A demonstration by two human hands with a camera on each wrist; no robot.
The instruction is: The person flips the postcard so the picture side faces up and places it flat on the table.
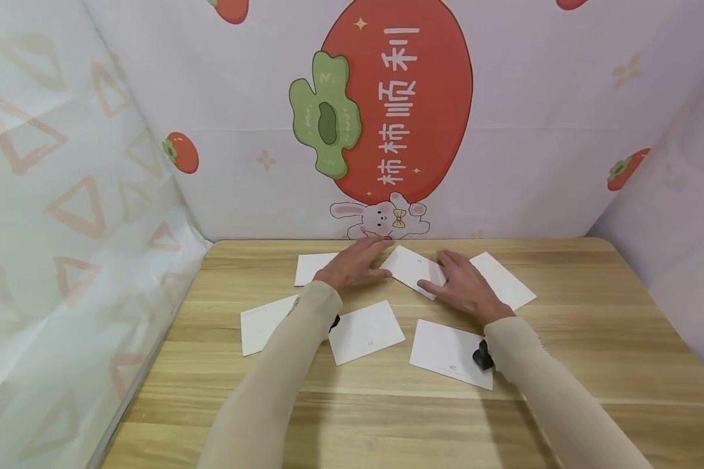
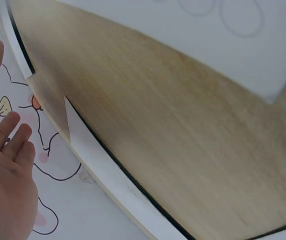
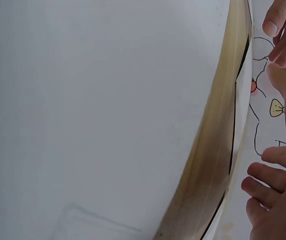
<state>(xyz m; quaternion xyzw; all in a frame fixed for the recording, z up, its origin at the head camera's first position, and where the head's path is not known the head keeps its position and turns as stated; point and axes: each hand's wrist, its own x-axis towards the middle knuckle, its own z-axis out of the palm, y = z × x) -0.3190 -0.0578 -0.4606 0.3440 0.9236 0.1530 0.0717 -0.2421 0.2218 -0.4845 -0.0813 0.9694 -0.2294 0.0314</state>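
Several white cards lie spread on the wooden table. Between my two hands is the back middle card (image 1: 412, 270), tilted on the tabletop. My left hand (image 1: 354, 264) is at this card's left, fingers stretched out and holding nothing, its thumb near the card's edge. On the other side, my right hand (image 1: 462, 283) has its thumb and fingers spread, overlapping the card's right end in the head view. Under my left wrist a back left card (image 1: 313, 266) is partly covered. Beside my right hand lies the back right card (image 1: 504, 281). Both hands show loose fingers in the wrist views.
Nearer to me lie a left card (image 1: 264, 324), a front middle card (image 1: 366, 332) and a front right card (image 1: 446, 352), partly beneath my forearms. A printed cloth (image 1: 240, 85) with a big persimmon and a rabbit hangs behind the table (image 1: 375, 423).
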